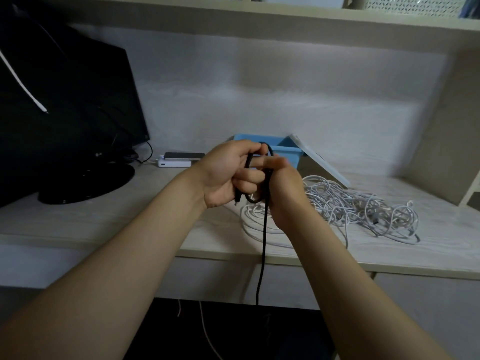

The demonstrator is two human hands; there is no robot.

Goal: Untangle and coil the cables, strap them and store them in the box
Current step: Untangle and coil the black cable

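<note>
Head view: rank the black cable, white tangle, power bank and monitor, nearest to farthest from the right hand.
1. Black cable: held in the right hand.
2. White tangle: lying just to its right.
3. Power bank: back left.
4. Monitor: far left.

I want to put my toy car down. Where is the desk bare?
Bare desk lies in front, between the monitor base and the left hand holding the black cable, and at the far right, past the white cables. The middle is crowded: white cables, blue box and its leaning lid.
</note>
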